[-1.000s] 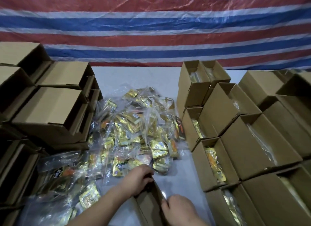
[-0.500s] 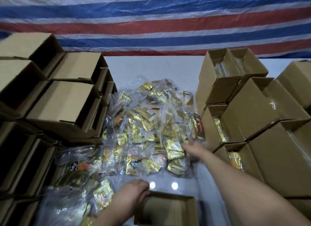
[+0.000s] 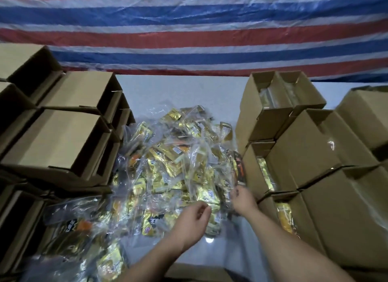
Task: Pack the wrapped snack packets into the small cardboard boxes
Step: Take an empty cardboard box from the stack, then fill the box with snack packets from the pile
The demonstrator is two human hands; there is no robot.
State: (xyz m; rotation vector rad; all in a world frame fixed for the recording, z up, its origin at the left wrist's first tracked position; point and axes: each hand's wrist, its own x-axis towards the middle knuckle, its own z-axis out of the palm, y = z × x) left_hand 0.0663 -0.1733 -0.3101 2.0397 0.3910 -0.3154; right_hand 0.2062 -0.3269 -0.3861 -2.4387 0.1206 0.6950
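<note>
**Head view: both hands at the near edge of a snack-packet heap**

Seen from above, over a pale tabletop [image 3: 178,92] against a red, white and blue striped tarp [image 3: 189,29] along its far edge. Piled across the middle of the tabletop: a heap of snack packets [image 3: 174,166], gold foil inside clear wrap, spilling toward the near left corner. Stacked along the left edge: empty cardboard boxes [image 3: 58,139], lying on their sides with dark openings turned toward the heap. Ranked along the right edge: upright open boxes [image 3: 304,151], several showing gold packets inside, one such packet [image 3: 284,216] standing in a box near the right forearm. Reaching in from the near edge: two bare forearms. Left hand [image 3: 191,221] poised at the heap's near edge, fingers curled, thumb and fingertips drawn together at the clear wrap; whether plastic is actually pinched, cannot tell. Right hand [image 3: 243,200] just beside the front row of upright boxes, fingers bent into the heap's right fringe below a dark orange-marked packet [image 3: 240,168]; grip blurred, cannot tell whether anything is held. Cut off at the near edge, between the two forearms: part of another cardboard box [image 3: 195,273]. Glinting on the bare tabletop just in front of the left hand: a small bright reflection [image 3: 208,240].
</note>
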